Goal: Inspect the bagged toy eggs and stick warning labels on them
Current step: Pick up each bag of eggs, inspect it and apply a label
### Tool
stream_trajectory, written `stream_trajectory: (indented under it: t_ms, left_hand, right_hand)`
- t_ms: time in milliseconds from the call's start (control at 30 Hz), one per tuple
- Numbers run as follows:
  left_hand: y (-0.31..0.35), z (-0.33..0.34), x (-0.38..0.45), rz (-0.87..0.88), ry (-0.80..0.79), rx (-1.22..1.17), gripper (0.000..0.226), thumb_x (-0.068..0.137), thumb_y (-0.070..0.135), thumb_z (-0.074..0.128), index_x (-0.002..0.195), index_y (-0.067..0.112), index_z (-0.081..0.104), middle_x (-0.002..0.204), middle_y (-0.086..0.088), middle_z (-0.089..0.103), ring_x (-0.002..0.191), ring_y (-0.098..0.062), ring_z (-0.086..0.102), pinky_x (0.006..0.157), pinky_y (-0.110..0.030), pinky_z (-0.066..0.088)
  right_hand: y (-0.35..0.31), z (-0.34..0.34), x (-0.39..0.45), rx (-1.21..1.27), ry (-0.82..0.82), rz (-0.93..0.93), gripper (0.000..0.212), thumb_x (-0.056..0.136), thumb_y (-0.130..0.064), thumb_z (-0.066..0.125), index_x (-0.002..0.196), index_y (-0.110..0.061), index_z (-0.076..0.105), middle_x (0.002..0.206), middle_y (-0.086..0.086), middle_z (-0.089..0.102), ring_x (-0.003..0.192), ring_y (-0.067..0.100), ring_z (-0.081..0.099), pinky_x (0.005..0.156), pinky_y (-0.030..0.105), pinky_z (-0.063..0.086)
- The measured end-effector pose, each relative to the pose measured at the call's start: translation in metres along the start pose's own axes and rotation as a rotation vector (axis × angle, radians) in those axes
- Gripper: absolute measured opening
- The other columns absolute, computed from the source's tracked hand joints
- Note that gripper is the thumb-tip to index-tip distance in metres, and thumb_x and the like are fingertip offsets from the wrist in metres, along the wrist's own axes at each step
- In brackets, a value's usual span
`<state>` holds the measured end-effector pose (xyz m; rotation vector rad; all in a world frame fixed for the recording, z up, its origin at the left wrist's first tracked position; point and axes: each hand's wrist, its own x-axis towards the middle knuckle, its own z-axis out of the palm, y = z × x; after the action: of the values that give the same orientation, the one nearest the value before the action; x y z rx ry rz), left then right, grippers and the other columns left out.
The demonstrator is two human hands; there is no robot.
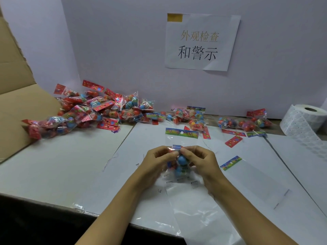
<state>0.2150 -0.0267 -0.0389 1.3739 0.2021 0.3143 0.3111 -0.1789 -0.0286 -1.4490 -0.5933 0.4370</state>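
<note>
Nearest: both forearms reach in over the white surface. Left hand and right hand meet just above it, fingers of each curled and pinching one small bag of toy eggs between them (blue eggs show through the film). Under the hands lies a long clear sleeve with a colourful header at its far end; a second clear sleeve lies flat to the right.

Further back: a heap of bagged eggs at left, against an open cardboard box; smaller clusters of bags centre and right. Roll of white labels at far right.

Back wall: white board with a taped paper sign, Chinese characters.
</note>
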Motion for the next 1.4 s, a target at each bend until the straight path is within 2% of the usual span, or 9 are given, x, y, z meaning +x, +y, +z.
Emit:
stream_trajectory:
  t_ms: [200, 367, 467, 600, 767, 867, 1000, 1233, 1400]
  left_hand:
    - [-0.005, 0.001, -0.002, 0.005, -0.124, 0.09, 0.042, 0.078, 0.005, 0.084, 0.115, -0.002, 0.065, 0.111, -0.023, 0.073, 0.103, -0.037, 0.073, 0.082, -0.04, 0.062]
    - [-0.003, 0.0, -0.003, 0.039, -0.091, 0.12, 0.044, 0.074, 0.006, 0.085, 0.112, 0.001, 0.065, 0.109, -0.021, 0.073, 0.101, -0.037, 0.074, 0.08, -0.039, 0.062]
    - [-0.004, 0.0, -0.003, 0.03, -0.11, 0.128, 0.043, 0.077, 0.011, 0.085, 0.115, 0.002, 0.066, 0.112, -0.019, 0.073, 0.105, -0.037, 0.073, 0.088, -0.045, 0.062]
    - [-0.001, 0.003, -0.005, -0.025, -0.133, 0.06, 0.038, 0.087, 0.025, 0.082, 0.118, 0.006, 0.07, 0.119, -0.02, 0.072, 0.108, -0.037, 0.072, 0.092, -0.047, 0.061]
    - [0.004, 0.005, -0.007, -0.063, -0.155, -0.033, 0.042, 0.097, 0.037, 0.07, 0.119, 0.001, 0.073, 0.119, -0.024, 0.071, 0.114, -0.039, 0.069, 0.097, -0.05, 0.058]
    - [0.003, 0.004, -0.006, -0.069, -0.132, -0.036, 0.036, 0.096, 0.029, 0.069, 0.118, 0.001, 0.074, 0.117, -0.023, 0.073, 0.112, -0.037, 0.071, 0.094, -0.045, 0.06]
    - [0.002, 0.002, -0.005, -0.065, -0.123, 0.002, 0.028, 0.097, 0.023, 0.067, 0.115, 0.004, 0.077, 0.116, -0.021, 0.074, 0.113, -0.037, 0.071, 0.098, -0.047, 0.058]
    - [0.007, 0.008, -0.007, -0.008, -0.041, -0.01, 0.033, 0.087, 0.038, 0.08, 0.111, 0.017, 0.077, 0.115, -0.01, 0.074, 0.111, -0.029, 0.072, 0.085, -0.039, 0.061]
    - [0.008, 0.005, -0.006, 0.054, 0.018, 0.051, 0.026, 0.09, 0.03, 0.074, 0.098, 0.006, 0.079, 0.101, -0.013, 0.076, 0.1, -0.024, 0.074, 0.078, -0.032, 0.06]
  right_hand:
    - [0.003, -0.006, 0.005, 0.074, 0.054, -0.011, 0.036, 0.072, -0.043, 0.079, 0.094, -0.015, 0.08, 0.093, 0.01, 0.077, 0.086, 0.021, 0.073, 0.068, 0.03, 0.06]
    - [0.004, -0.006, 0.004, 0.039, -0.012, -0.018, 0.034, 0.072, -0.049, 0.078, 0.094, -0.022, 0.081, 0.094, 0.004, 0.077, 0.089, 0.018, 0.074, 0.07, 0.026, 0.059]
    - [0.004, -0.005, 0.004, 0.014, -0.002, -0.04, 0.032, 0.074, -0.048, 0.076, 0.089, -0.021, 0.081, 0.09, 0.005, 0.077, 0.087, 0.019, 0.074, 0.069, 0.027, 0.059]
    - [0.003, -0.007, 0.005, 0.057, 0.007, -0.025, 0.041, 0.078, -0.047, 0.074, 0.094, -0.009, 0.079, 0.1, 0.01, 0.078, 0.094, 0.028, 0.074, 0.076, 0.043, 0.063]
    - [0.003, -0.008, 0.005, -0.003, 0.032, -0.034, 0.036, 0.077, -0.049, 0.074, 0.091, -0.017, 0.08, 0.095, 0.011, 0.077, 0.096, 0.039, 0.071, 0.084, 0.063, 0.054]
    - [0.003, -0.008, 0.006, 0.004, 0.021, -0.028, 0.036, 0.077, -0.048, 0.075, 0.093, -0.016, 0.08, 0.098, 0.01, 0.077, 0.1, 0.037, 0.071, 0.086, 0.057, 0.059]
    - [0.002, -0.007, 0.005, 0.028, -0.007, -0.02, 0.035, 0.077, -0.043, 0.075, 0.094, -0.013, 0.08, 0.095, 0.009, 0.077, 0.092, 0.026, 0.074, 0.07, 0.036, 0.062]
    - [0.0, -0.007, 0.001, 0.011, -0.059, 0.003, 0.037, 0.075, -0.046, 0.077, 0.091, -0.013, 0.08, 0.095, 0.014, 0.076, 0.096, 0.036, 0.072, 0.081, 0.048, 0.062]
    - [-0.001, -0.003, -0.001, -0.068, -0.119, 0.005, 0.033, 0.076, -0.049, 0.075, 0.089, -0.019, 0.081, 0.093, 0.007, 0.077, 0.097, 0.027, 0.073, 0.09, 0.054, 0.059]
